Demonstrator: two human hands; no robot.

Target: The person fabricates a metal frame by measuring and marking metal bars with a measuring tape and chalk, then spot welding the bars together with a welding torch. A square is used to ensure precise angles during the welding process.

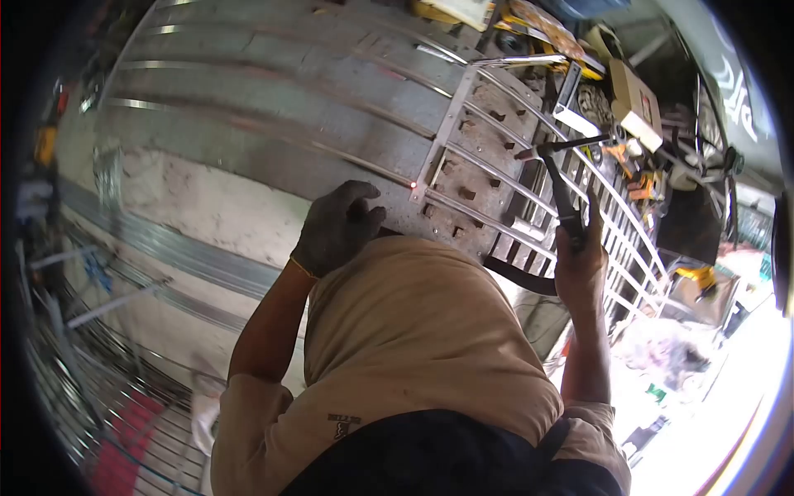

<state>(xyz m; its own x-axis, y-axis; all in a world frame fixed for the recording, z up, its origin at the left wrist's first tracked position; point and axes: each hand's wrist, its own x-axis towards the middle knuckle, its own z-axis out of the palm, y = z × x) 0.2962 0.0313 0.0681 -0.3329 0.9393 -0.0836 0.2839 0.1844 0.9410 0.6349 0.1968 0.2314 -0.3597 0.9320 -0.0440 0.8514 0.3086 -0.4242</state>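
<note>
Steel rods (496,178) ran in a row across the centre and right of the frame, thin, bright and parallel, joined at their left ends to a flat upright bar (447,132) so that the whole formed a grille (628,240) that curved away toward the lower right. The grille lay on a rusty metal table (331,107) that filled the upper middle of the frame, its surface stained brown and studded with small square blocks between the rods. A tiny red-orange glow (413,185) showed at the lower end of the flat bar, just beside the gloved fingers.

The left hand (335,227), in a dark grey glove, rested with fingers curled and loosely bent on the table edge, left of the grille's corner; it held nothing that could be seen. The right hand (579,260), bare, was closed around the dark handle of a welding holder (562,194), which rose from the fist to a thin rod pointing left and right above the grille.

A tan shirt (413,347) covered the lower centre. Boxes and tools (637,103) cluttered the upper right, and wire racks (124,397) lay at the lower left.
</note>
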